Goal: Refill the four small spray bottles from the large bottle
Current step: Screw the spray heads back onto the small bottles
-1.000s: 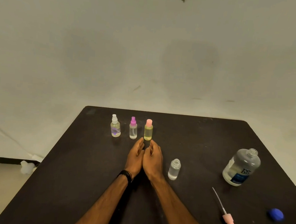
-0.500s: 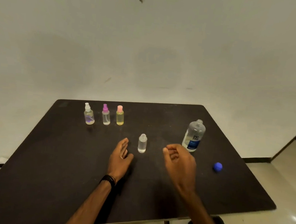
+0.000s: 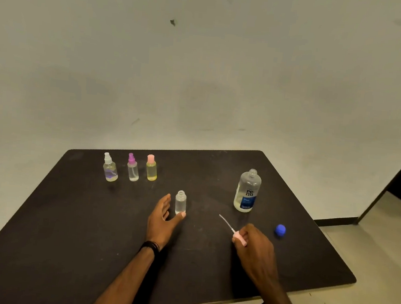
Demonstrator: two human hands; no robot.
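Two hands work near the middle of the tabletop (image 3: 65,224). The right hand (image 3: 256,249) has its grip clamped on the pink spray pump (image 3: 239,237), fingers curled round the cap while its thin dip tube points up and to the left, toward the far left corner. The tube's tip aims roughly at the open small bottle (image 3: 180,202), which stands upright to the left of that grip, uncapped, with clear liquid showing inside. The left hand (image 3: 163,218) lies just beside this bottle on its left, fingers apart and relaxed, thumb tip at the bottle's base; whether it touches I cannot tell. It is the nearer hand for steadying the bottle.

My judgement is that the coming move turns on lining the tube's long axis up with the bottle's narrow neck, so the pump must swing from its slant to near vertical. Bare surface between the two hands gives room for that.

Farther out, the large bottle (image 3: 247,192) stands open toward the right edge, beyond the right hand, and its blue cap (image 3: 280,230) lies near that edge. Three capped spray bottles (image 3: 131,168) stand in a row near the far left corner, well apart from both hands.
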